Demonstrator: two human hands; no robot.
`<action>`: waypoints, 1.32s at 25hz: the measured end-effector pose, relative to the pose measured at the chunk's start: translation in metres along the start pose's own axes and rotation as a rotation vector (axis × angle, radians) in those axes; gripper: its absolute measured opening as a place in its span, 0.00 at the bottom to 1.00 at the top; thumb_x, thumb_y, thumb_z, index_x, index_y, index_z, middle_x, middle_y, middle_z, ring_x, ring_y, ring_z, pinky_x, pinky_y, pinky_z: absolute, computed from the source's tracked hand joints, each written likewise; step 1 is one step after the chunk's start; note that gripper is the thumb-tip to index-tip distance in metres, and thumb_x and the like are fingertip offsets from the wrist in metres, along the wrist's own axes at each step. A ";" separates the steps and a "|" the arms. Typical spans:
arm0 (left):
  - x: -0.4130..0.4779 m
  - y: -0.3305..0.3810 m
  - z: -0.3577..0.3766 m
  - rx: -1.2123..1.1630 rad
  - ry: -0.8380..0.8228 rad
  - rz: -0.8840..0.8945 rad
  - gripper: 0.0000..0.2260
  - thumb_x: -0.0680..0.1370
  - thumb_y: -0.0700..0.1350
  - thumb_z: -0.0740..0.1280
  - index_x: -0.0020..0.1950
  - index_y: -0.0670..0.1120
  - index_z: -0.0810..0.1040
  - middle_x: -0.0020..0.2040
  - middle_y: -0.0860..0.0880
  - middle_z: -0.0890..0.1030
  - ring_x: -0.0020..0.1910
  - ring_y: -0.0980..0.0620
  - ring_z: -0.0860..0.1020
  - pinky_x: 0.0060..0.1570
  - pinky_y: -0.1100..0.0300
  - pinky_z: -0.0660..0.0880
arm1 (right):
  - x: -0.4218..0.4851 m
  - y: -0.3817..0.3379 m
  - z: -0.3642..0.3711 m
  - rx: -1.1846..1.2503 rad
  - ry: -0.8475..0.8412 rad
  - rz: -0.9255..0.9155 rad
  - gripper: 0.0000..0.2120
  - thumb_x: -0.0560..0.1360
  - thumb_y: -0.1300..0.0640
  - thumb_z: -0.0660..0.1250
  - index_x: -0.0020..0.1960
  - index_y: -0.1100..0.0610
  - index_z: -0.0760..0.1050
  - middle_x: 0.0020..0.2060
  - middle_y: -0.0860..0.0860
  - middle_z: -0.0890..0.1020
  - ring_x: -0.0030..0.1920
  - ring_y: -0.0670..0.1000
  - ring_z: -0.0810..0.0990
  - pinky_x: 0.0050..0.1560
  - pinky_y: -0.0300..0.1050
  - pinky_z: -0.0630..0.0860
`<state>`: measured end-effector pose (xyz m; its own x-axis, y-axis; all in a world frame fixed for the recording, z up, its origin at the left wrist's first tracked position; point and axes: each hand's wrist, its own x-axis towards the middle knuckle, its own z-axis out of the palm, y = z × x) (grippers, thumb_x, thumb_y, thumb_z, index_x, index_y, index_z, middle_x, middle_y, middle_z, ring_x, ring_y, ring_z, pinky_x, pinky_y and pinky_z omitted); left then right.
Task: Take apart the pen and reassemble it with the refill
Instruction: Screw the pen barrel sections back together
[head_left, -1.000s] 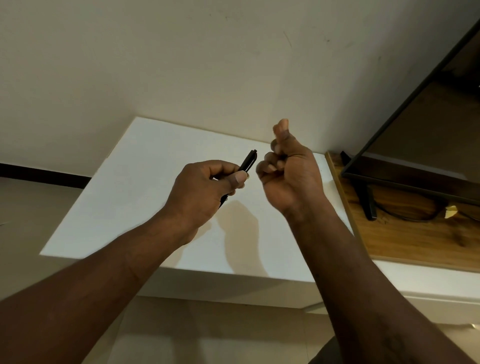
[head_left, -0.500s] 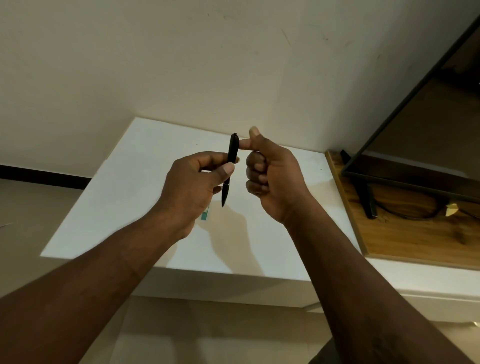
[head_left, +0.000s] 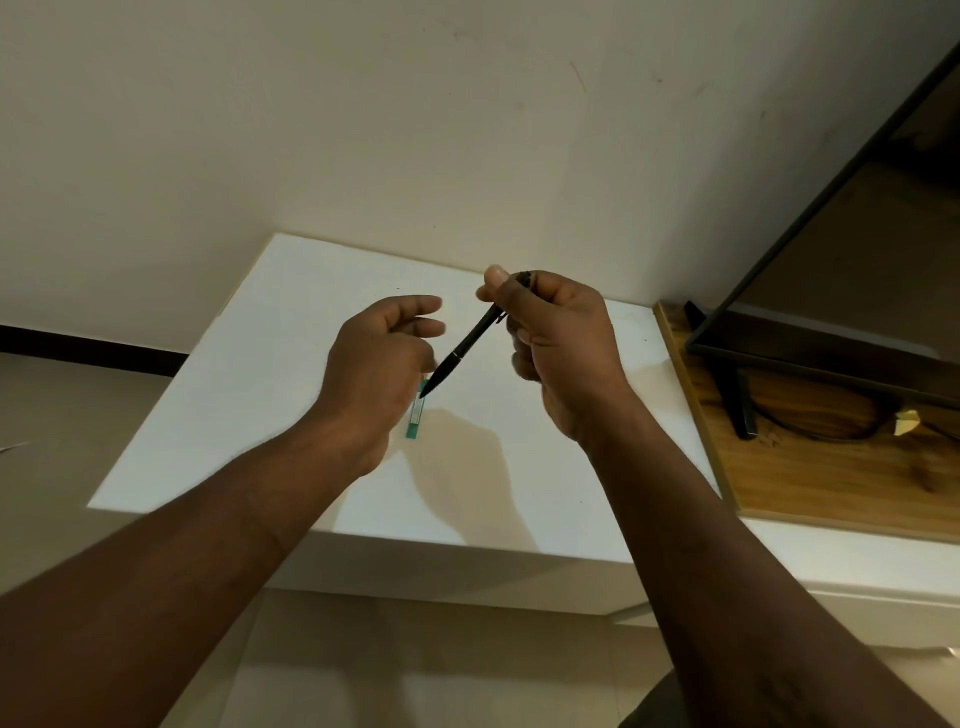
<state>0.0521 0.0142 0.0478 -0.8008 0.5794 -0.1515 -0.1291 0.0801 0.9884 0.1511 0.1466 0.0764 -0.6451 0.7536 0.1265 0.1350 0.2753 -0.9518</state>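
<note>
Right hand (head_left: 561, 358) has the black pen (head_left: 467, 345) pinched at its top end, tip slanting down-left above the middle of the white bench (head_left: 249, 395). Left hand (head_left: 379, 374) beside it, fingers (head_left: 423, 328) loosely curled, holding nothing. A teal refill packet (head_left: 415, 421) lies mid-bench.

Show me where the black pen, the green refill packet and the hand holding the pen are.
black pen (head_left: 464, 349): head view, middle of the barrel.
green refill packet (head_left: 415, 420): head view, lower part of the packet lying on the white table.
right hand (head_left: 558, 332): head view, back of the hand gripping the pen's upper end.
</note>
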 end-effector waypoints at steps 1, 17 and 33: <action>0.001 0.000 -0.001 -0.011 0.026 -0.032 0.24 0.76 0.29 0.63 0.61 0.54 0.83 0.54 0.53 0.86 0.56 0.50 0.83 0.55 0.53 0.81 | 0.002 0.002 -0.002 -0.063 0.018 -0.007 0.16 0.78 0.45 0.75 0.42 0.57 0.83 0.24 0.42 0.69 0.26 0.43 0.65 0.31 0.39 0.65; -0.001 -0.009 0.007 0.171 -0.200 -0.284 0.17 0.81 0.32 0.63 0.60 0.53 0.81 0.55 0.50 0.85 0.54 0.46 0.85 0.54 0.50 0.82 | 0.004 0.002 -0.004 -0.129 0.153 -0.122 0.17 0.80 0.45 0.73 0.43 0.58 0.82 0.31 0.57 0.75 0.29 0.44 0.68 0.31 0.37 0.67; -0.002 -0.018 0.007 0.178 -0.177 -0.143 0.04 0.78 0.44 0.75 0.49 0.53 0.87 0.46 0.53 0.88 0.49 0.50 0.86 0.44 0.57 0.82 | 0.002 -0.001 -0.002 -0.119 0.195 -0.142 0.17 0.80 0.47 0.73 0.41 0.60 0.80 0.26 0.45 0.71 0.28 0.44 0.67 0.35 0.45 0.69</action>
<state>0.0600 0.0175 0.0309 -0.6654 0.6833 -0.3006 -0.1158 0.3033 0.9458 0.1511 0.1494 0.0783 -0.5086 0.7997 0.3189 0.1481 0.4461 -0.8826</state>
